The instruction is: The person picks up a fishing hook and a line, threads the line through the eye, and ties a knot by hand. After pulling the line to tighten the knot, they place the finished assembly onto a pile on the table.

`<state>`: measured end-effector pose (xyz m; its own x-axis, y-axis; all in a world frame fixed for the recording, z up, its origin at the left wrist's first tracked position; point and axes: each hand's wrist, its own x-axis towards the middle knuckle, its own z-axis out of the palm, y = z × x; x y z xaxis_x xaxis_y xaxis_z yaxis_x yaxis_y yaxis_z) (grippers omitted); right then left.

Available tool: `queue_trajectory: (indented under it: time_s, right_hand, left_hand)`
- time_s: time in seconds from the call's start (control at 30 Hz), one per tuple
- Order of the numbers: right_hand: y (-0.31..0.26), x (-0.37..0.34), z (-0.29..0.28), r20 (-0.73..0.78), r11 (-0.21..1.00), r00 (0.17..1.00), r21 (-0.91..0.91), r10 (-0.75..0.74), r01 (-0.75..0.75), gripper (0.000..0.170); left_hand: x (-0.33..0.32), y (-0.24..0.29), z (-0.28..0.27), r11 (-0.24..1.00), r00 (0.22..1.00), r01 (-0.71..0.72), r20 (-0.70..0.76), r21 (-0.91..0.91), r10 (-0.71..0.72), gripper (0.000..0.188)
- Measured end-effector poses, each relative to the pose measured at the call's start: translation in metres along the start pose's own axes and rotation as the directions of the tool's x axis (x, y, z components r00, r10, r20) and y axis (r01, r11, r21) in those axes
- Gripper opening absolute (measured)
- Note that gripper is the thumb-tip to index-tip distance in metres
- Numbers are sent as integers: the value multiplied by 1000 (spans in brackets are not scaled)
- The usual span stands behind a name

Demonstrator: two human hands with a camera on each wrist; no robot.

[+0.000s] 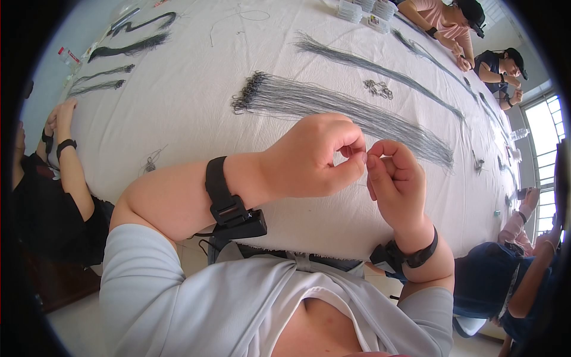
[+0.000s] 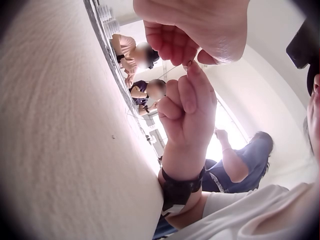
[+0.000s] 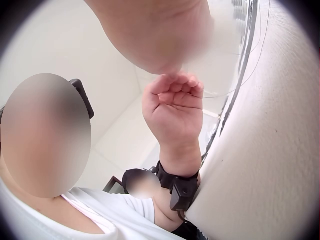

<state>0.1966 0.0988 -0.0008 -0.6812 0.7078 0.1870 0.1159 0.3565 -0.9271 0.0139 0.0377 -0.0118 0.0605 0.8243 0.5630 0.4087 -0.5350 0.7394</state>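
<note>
In the head view my left hand and right hand meet fingertip to fingertip above the near part of the table. The right thumb and index finger pinch a tiny dark curved piece, seen in the left wrist view; its exact kind cannot be told. The left hand's fingers curl in beside it, with the thumb against the index finger, on a thin line that arcs away in the right wrist view. Just beyond the hands lies a wide bundle of fine grey lines, with dark hook-like ends gathered at its left.
A white cloth covers the table. Another long grey bundle and a small pile of dark loops lie farther off. Short dark bundles are at the far left, clear plastic boxes at the back. Other people sit around the table.
</note>
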Motion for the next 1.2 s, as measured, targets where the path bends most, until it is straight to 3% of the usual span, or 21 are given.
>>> queue_trajectory:
  time_s: [0.37, 0.77, 1.2]
  right_hand:
    - [1, 0, -1, -11, 1000, 1000, 20, -18, 18, 8]
    - [-2, -2, 0, -3, 999, 1000, 36, 3, -3, 8]
    - [-2, 2, 2, -22, 997, 1000, 72, 21, -20, 8]
  left_hand:
    - [2, -2, 1, 983, 990, -136, -3, 124, 138, 11]
    - [1, -3, 2, 977, 980, -190, -42, 93, 194, 15]
    - [3, -8, 5, 926, 929, -317, -130, 205, 346, 20]
